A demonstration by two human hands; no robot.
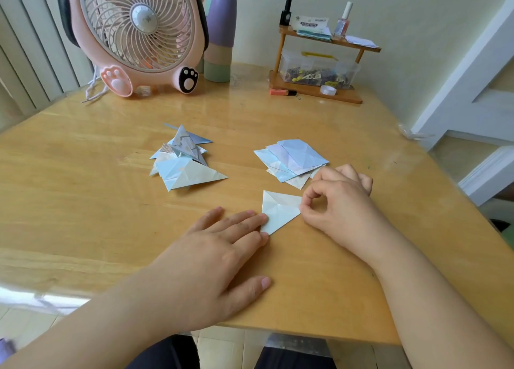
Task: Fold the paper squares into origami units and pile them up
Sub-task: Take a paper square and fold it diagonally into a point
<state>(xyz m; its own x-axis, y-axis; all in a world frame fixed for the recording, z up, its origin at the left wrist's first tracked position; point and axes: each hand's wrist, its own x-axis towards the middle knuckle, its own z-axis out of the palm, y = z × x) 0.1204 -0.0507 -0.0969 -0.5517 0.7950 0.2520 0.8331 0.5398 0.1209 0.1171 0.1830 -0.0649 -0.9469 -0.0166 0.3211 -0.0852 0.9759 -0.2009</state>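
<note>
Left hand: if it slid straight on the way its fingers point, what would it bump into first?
The left hand lies flat with its fingertips already touching the folded paper triangle. Going on, up and to the right, it would push that triangle first, probably toward the stack of paper squares beyond.

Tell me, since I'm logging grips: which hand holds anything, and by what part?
The right hand pinches the folded paper triangle at its right corner; left hand's straight fingers press its left edge.

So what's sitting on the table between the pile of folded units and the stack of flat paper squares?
Nothing: in the head view, only bare table shows between the folded pile and the flat squares.
</note>
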